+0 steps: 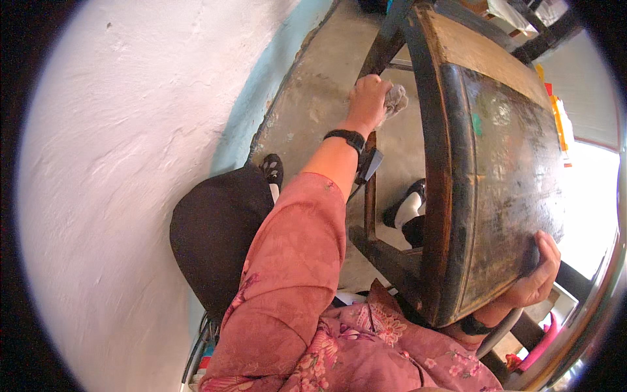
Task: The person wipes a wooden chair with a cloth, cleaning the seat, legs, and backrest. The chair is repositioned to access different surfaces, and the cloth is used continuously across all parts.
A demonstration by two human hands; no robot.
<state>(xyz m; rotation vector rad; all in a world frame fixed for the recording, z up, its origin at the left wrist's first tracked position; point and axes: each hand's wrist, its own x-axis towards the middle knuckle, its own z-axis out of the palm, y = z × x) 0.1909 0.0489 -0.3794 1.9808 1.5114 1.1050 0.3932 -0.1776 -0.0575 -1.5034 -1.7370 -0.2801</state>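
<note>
My left hand point(370, 100) is closed around a crumpled grey cloth point(396, 100), against a dark wooden leg point(387, 49) of a worn piece of wooden furniture. The hand covers part of that leg. The furniture's broad top point(509, 171) is dark and scuffed, with a small green mark and a pale bare strip point(480, 36) at its far end. My right hand point(536, 277) grips the near right edge of this top, with its fingers on the upper face. Part of the right forearm is hidden behind the furniture.
A white wall point(122, 171) with a blue lower band point(250, 93) rises at the left. Near my left wrist is a small grey device point(371, 164) with a cord. My shoes point(273, 169) are on the concrete floor point(313, 98). Cables point(198, 338) lie lower left; a pink object point(541, 345) lower right.
</note>
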